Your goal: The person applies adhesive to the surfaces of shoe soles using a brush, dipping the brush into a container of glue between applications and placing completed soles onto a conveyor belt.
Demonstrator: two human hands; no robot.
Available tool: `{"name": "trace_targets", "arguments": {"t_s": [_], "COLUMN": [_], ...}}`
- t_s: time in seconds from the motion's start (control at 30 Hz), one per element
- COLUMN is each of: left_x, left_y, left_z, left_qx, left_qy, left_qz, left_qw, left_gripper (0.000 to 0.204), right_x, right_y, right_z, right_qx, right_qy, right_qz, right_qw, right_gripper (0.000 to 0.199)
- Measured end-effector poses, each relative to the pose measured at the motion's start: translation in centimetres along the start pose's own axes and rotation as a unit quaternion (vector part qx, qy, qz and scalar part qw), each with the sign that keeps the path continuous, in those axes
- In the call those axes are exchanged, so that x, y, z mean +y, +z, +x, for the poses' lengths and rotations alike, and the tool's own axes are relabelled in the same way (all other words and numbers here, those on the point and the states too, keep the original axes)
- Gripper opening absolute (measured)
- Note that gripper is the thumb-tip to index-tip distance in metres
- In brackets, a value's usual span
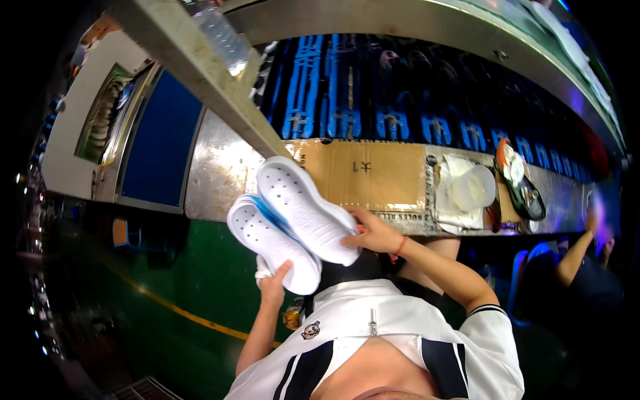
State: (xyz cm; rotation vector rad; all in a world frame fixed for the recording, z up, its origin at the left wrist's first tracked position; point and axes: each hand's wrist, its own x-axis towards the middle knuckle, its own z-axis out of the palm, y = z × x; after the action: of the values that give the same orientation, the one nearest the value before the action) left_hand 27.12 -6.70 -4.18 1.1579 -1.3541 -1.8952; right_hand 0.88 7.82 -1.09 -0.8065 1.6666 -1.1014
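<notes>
The left hand (272,285) pinches a white perforated clog (267,240) near its lower end; the right hand (373,231) grips its mate (300,203) alike. Both clogs adjoin, near the counter (220,163).

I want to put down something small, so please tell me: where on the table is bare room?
The cardboard looks bare between the white shoes and the translucent tub. A patch of metal tabletop also shows between the blue panel and the slanted post. Right of the cardboard it is crowded: tub, pale sheet and small items.
</notes>
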Motion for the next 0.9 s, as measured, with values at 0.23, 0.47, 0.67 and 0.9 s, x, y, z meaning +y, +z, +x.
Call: {"name": "trace_targets", "arguments": {"t_s": [0.23, 0.47, 0.67, 0.9], "left_x": [2.9, 6.3, 8.2, 16.8], "left_y": [8.0, 10.1, 9.5, 18.5], "left_z": [3.5, 12.3, 14.3, 8.2], "left_qx": [-0.176, -0.200, -0.186, -0.139], "left_qy": [-0.085, -0.100, 0.015, 0.432], "left_qz": [-0.015, 0.075, 0.358, 0.611], "left_qw": [0.981, 0.972, 0.915, 0.648], "left_gripper": [0.068, 0.054, 0.056, 0.056], "right_x": [3.5, 4.8, 4.2, 5.0], "right_y": [-6.3, -10.5, -11.5, -11.4], "right_z": [-9.7, -8.9, -8.8, -9.1], "right_qx": [0.180, 0.244, 0.229, 0.306], "right_qy": [-0.006, -0.010, 0.119, 0.016], "right_qz": [0.241, 0.301, 0.127, -0.067], "right_qw": [0.954, 0.922, 0.958, 0.950], "right_gripper": [0.076, 0.065, 0.062, 0.071]}}
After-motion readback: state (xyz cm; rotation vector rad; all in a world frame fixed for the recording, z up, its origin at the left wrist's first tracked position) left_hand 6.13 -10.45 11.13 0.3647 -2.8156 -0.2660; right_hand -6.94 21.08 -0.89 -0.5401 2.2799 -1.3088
